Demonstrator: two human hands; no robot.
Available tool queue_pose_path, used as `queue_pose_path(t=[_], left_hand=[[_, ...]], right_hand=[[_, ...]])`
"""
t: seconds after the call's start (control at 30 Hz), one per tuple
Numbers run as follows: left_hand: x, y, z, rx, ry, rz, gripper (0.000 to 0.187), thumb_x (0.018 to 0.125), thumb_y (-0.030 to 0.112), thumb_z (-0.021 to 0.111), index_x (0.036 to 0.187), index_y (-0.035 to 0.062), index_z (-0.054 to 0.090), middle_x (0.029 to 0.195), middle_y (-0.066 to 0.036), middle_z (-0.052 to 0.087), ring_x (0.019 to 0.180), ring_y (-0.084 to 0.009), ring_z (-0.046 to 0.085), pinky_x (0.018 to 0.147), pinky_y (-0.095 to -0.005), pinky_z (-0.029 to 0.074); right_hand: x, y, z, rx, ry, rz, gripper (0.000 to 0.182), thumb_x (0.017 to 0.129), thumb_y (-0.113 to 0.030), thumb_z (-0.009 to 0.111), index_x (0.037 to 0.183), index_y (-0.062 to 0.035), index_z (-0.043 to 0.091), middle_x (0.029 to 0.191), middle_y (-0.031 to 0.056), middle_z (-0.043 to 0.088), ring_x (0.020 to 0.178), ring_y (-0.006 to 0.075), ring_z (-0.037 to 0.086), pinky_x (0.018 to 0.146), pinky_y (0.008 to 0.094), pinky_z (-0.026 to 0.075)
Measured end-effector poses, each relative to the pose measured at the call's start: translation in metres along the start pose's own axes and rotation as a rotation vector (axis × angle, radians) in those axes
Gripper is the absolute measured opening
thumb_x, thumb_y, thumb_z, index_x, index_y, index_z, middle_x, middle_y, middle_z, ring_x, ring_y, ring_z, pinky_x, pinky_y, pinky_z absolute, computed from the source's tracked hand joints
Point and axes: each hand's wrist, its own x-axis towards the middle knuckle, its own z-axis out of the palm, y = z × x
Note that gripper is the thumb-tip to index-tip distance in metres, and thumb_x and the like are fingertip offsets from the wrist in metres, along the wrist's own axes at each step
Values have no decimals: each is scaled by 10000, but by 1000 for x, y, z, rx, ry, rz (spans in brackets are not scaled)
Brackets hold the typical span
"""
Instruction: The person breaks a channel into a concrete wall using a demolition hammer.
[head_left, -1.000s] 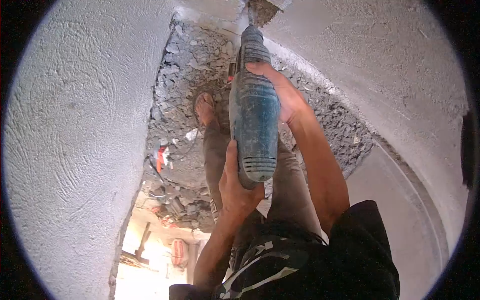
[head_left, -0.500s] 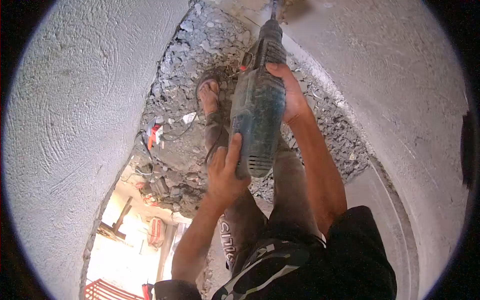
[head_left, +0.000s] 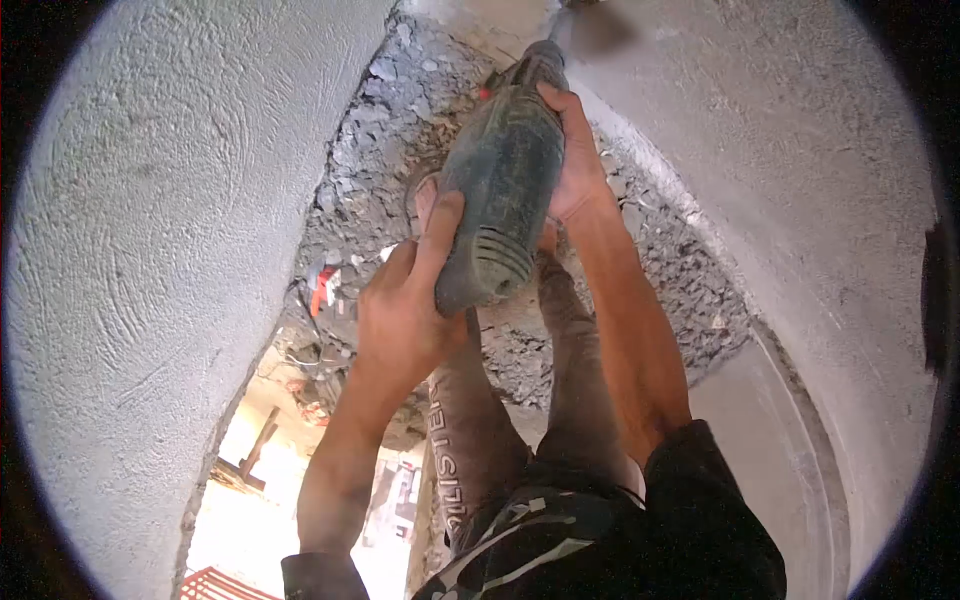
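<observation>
A dusty dark green power hammer points away from me, its front end near the wall at the top centre. My left hand is wrapped round its rear handle, with one finger stretched along the body. Around the front part of the tool, on the right side, my right hand is closed, thumb on top. The bit's tip is hard to make out against the wall. Below the tool lies broken rubble, and my feet are partly hidden behind the tool.
Rough plastered walls stand at the left and right. A red and white object with cables lies on the rubble at the left. Red metal bars show at the bottom left, in a bright area.
The tool's rear end has swung up and to the left, with my left hand moving along with it. My right hand has shifted slightly upward. My legs and feet have changed position.
</observation>
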Motion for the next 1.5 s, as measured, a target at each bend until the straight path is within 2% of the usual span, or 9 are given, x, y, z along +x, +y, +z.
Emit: queue_pose_path(t=[0.1,0.33,0.4,0.7,0.8,0.93,1.0,1.13,1.5], left_hand=[[-17,2,0,-101,-62,-126,987,649,-25,769,1521,138,336,1299,-250,599,1146,-394,635,928,-416,538],[-68,10,31,-135,0,-10,1018,588,-23,757,1516,86,353,1186,-247,631,1047,-442,642,861,-467,542],[-60,17,24,-12,64,127,942,625,59,750,1493,250,437,828,-102,511,757,-319,557,652,-421,476],[-18,72,-10,420,111,282,698,790,85,602,1457,264,498,779,-99,493,681,-301,551,567,-444,439],[-2,80,-7,490,111,313,701,788,97,609,1457,269,494,776,-92,505,685,-283,561,565,-435,441],[31,60,-1,490,177,331,705,788,103,611,1461,268,485,764,-88,511,676,-275,564,574,-423,450],[28,46,-5,461,120,325,727,774,115,628,1468,265,475,766,-89,512,671,-280,563,588,-422,461],[24,6,3,386,53,351,815,711,174,718,1482,245,463,751,-81,487,664,-281,550,597,-426,458],[61,-36,-54,418,23,330,986,570,0,748,1467,299,468,749,-89,527,660,-309,600,629,-426,523]], right_hand=[[-15,19,-5,61,-27,44,423,928,-375,559,1137,-15,633,1011,132,699,888,257,672,840,400,545],[-66,26,-9,-89,78,12,470,900,-404,597,1160,-14,628,1037,140,702,919,246,680,828,402,552],[-68,31,-16,-35,101,-52,503,894,-435,593,1159,-10,636,1035,125,705,906,244,682,816,381,548],[-38,-1,-21,169,88,-172,461,918,-453,536,1122,-53,644,988,104,698,854,239,665,782,387,551],[-18,-8,-37,298,-208,-189,428,945,-428,502,1095,-55,646,956,96,696,837,229,662,773,378,550],[14,-7,-46,-2,-55,-375,423,955,-423,490,1086,-50,642,953,93,701,828,224,663,767,372,550],[21,-1,-49,-154,71,-440,436,948,-437,498,1085,-49,640,951,94,702,826,226,663,767,371,550],[26,13,-46,120,-82,-212,503,923,-474,517,1138,-35,635,1004,115,705,855,245,670,798,380,549],[57,38,3,351,-112,-169,599,873,-529,543,1185,-25,631,1063,148,689,962,306,643,875,464,526]])
